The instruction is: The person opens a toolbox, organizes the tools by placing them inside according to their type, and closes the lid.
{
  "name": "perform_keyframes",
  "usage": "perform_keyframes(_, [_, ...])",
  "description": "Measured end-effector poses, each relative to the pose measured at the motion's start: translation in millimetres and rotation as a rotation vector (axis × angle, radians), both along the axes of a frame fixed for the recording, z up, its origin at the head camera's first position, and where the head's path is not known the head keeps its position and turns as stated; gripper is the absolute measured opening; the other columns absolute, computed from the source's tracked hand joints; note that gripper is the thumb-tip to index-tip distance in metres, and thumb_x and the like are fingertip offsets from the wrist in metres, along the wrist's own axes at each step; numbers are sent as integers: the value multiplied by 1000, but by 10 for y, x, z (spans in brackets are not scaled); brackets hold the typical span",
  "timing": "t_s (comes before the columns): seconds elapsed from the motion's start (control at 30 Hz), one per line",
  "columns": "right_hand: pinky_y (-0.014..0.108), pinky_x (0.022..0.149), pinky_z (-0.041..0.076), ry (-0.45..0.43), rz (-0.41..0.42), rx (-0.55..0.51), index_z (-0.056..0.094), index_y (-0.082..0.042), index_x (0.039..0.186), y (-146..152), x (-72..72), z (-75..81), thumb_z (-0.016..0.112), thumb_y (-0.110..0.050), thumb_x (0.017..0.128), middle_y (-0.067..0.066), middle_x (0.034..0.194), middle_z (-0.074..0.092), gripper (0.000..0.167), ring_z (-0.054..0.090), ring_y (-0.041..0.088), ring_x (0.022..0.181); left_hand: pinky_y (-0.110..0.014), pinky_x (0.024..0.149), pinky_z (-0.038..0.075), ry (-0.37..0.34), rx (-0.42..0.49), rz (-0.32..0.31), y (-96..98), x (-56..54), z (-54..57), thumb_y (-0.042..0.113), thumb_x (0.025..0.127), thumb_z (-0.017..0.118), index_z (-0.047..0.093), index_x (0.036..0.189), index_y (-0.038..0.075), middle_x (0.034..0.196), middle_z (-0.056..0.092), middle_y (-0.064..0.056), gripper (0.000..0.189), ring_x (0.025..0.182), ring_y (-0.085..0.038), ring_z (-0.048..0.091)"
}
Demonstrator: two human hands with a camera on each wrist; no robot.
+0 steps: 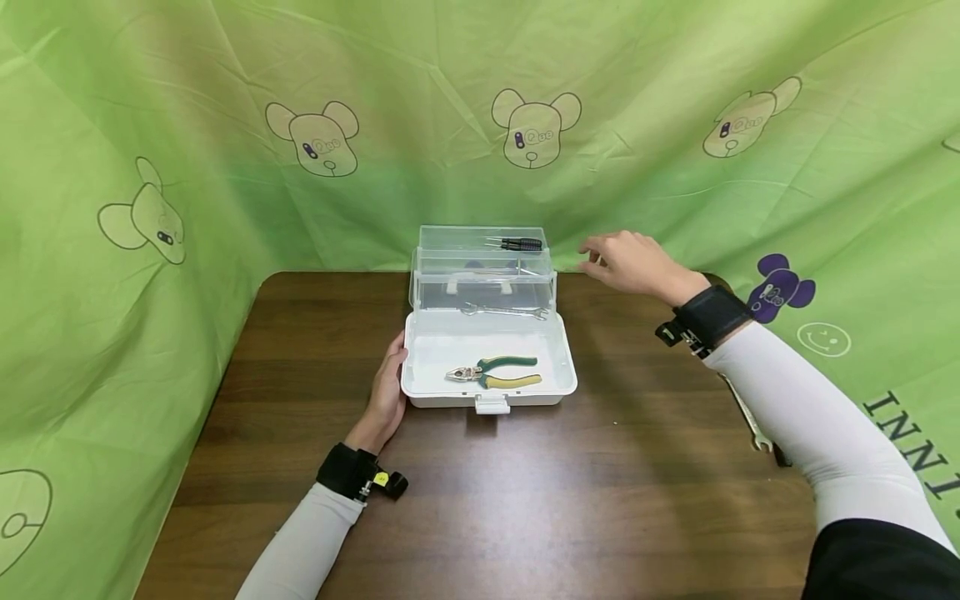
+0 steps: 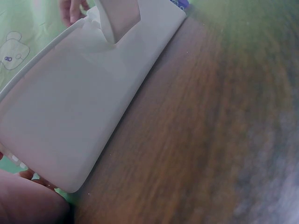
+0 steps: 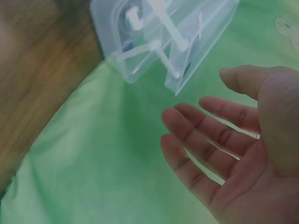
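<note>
An open white plastic toolbox stands mid-table, its clear fold-out trays raised at the back. Green-and-yellow pliers lie in the bottom. A wrench lies on the lower tray and a black screwdriver on the top one. My left hand rests flat against the box's left side. My right hand hovers open to the right of the trays, fingers spread and holding nothing.
The brown wooden table is walled by a green cloth on three sides. Another wrench lies at the table's right edge, partly under my right sleeve.
</note>
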State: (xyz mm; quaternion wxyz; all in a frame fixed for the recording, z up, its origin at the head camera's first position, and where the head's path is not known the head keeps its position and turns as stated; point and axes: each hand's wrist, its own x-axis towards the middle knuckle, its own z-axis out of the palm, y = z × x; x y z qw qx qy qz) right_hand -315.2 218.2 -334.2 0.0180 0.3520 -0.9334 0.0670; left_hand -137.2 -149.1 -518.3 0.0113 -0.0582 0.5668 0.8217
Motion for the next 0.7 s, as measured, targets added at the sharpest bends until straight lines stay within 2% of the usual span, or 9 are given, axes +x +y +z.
perform_keyframes(0.23, [55, 70, 58, -30, -62, 42, 72, -1, 126, 272, 39, 5, 70, -23, 102, 16, 104, 78, 33, 75, 33, 86, -43, 128, 14, -11, 1, -3, -1, -3, -2, 18, 114, 25, 17, 170, 7, 176, 17, -9, 57, 160, -21, 15])
perform_keyframes(0.37, [57, 73, 58, -38, -68, 49, 71, 1, 126, 394, 60, -15, 71, -22, 101, 18, 103, 78, 34, 75, 35, 87, -44, 129, 13, -6, -8, 6, -14, -3, 12, 18, 114, 25, 17, 170, 7, 176, 17, -9, 57, 160, -21, 14])
perform_keyframes(0.7, [56, 69, 58, -67, -125, 80, 73, 0, 121, 827, 208, -194, 72, -23, 101, 14, 98, 77, 31, 73, 34, 84, -45, 129, 12, -17, -20, -14, -11, -5, 19, 20, 114, 26, 16, 170, 7, 177, 15, -9, 58, 161, -22, 11])
